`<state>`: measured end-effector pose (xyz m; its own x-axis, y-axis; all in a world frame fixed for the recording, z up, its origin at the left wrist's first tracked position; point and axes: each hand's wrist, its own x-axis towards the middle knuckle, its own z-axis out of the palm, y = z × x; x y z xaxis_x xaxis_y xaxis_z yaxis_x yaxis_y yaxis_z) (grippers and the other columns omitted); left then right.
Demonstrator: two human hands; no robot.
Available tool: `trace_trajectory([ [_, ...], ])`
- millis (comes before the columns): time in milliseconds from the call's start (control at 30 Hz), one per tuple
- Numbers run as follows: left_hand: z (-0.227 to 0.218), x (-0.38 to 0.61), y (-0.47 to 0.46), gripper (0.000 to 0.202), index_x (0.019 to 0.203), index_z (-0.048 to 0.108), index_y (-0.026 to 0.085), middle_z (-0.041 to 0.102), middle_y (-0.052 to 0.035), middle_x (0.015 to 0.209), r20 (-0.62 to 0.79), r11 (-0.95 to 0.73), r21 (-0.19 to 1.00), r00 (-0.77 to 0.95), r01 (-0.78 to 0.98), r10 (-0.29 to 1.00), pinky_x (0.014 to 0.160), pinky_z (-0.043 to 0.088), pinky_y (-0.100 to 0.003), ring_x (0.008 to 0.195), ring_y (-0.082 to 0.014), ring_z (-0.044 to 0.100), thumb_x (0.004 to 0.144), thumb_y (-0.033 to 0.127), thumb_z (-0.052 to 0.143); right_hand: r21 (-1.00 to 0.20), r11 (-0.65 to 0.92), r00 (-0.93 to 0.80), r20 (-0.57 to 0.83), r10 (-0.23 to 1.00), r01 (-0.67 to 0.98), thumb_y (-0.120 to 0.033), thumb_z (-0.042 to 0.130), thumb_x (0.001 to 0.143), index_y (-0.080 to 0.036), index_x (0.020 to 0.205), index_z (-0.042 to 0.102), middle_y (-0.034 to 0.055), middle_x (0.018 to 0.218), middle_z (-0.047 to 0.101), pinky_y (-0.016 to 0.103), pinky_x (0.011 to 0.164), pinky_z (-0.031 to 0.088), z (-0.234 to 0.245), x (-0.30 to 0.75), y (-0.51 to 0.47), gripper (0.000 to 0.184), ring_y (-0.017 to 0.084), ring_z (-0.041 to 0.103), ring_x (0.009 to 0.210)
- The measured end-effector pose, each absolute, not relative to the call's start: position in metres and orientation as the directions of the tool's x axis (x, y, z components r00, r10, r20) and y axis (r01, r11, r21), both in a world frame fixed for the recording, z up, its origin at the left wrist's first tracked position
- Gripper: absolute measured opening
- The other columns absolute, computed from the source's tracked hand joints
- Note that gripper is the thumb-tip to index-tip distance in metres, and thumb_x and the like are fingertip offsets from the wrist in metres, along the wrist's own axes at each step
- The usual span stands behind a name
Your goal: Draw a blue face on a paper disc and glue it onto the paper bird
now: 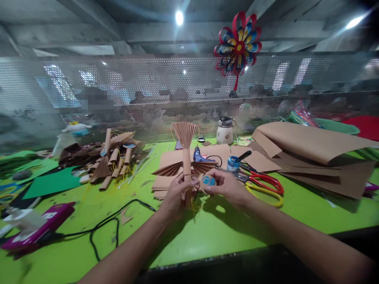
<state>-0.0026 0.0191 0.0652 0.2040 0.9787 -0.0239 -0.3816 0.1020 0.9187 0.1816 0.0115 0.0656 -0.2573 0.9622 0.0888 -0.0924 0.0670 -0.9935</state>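
Purple power strip (57, 221), far left; left hand (177, 192) closed round the lower part of the upright fan-pleated kraft-paper figure (186, 157); blue-swirled disc (209, 180) just beside it, pinched by right hand (224, 184); blue paint jar (233, 165); red-and-yellow-handled scissors (255, 176); kraft sheets (310, 140)

The held figure (186, 162) has three fans (185, 132); there are two hands (175, 192) (226, 184), one glue gun (200, 156), one jar (233, 164), one flower (239, 47).
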Motion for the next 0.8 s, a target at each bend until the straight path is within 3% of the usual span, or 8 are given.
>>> trace_trajectory([
  [233,0.059,0.002,0.02,0.054,0.102,0.069,0.013,0.07,-0.0016,0.078,-0.057,0.115,0.934,0.175,-0.34,0.983,0.054,0.043,-0.021,0.06,-0.0109,0.058,0.055,0.022,0.094,-0.989,0.083,-0.165,0.103,0.981,-0.122,-0.026,0.093,0.061,-0.021,0.092,0.071,0.0018,0.088,0.073,0.031,0.07,0.05,0.057,0.175,0.016,0.038,0.017,0.062,0.076],
  [400,0.055,0.002,0.023,0.055,0.105,0.067,0.013,0.068,-0.0006,0.077,-0.037,0.083,0.94,0.142,-0.331,0.989,0.055,0.043,-0.021,0.061,-0.0111,0.059,0.058,0.023,0.094,-0.984,0.09,-0.165,0.116,0.98,-0.154,-0.031,0.092,0.067,-0.02,0.094,0.073,0.0027,0.087,0.073,0.031,0.067,0.051,0.054,0.178,0.014,0.035,0.017,0.064,0.074],
  [500,0.054,-0.001,0.025,0.046,0.104,0.066,0.015,0.066,0.0023,0.076,-0.005,0.044,0.942,0.117,-0.333,0.993,0.055,0.043,-0.021,0.059,-0.0104,0.056,0.065,0.019,0.089,-0.982,0.082,-0.158,0.11,0.981,-0.172,-0.038,0.09,0.072,-0.019,0.102,0.072,0.0017,0.079,0.071,0.032,0.066,0.054,0.052,0.184,0.012,0.04,0.017,0.066,0.069],
  [633,0.051,-0.003,0.027,0.031,0.105,0.066,0.016,0.065,0.003,0.081,0.017,0.017,0.945,0.103,-0.327,0.995,0.06,0.048,-0.024,0.064,-0.0119,0.059,0.078,0.014,0.081,-0.977,0.07,-0.143,0.1,0.985,-0.2,-0.044,0.087,0.074,-0.018,0.098,0.07,0.0022,0.074,0.071,0.033,0.065,0.056,0.05,0.188,0.013,0.039,0.018,0.069,0.068],
  [800,0.051,-0.002,0.026,0.043,0.106,0.066,0.016,0.068,0.0006,0.084,0.001,0.03,0.94,0.089,-0.34,0.996,0.063,0.049,-0.024,0.068,-0.0128,0.062,0.069,0.02,0.087,-0.976,0.083,-0.129,0.11,0.986,-0.2,-0.038,0.09,0.07,-0.019,0.094,0.071,0.0028,0.076,0.073,0.033,0.067,0.058,0.05,0.186,0.013,0.036,0.017,0.07,0.069],
])
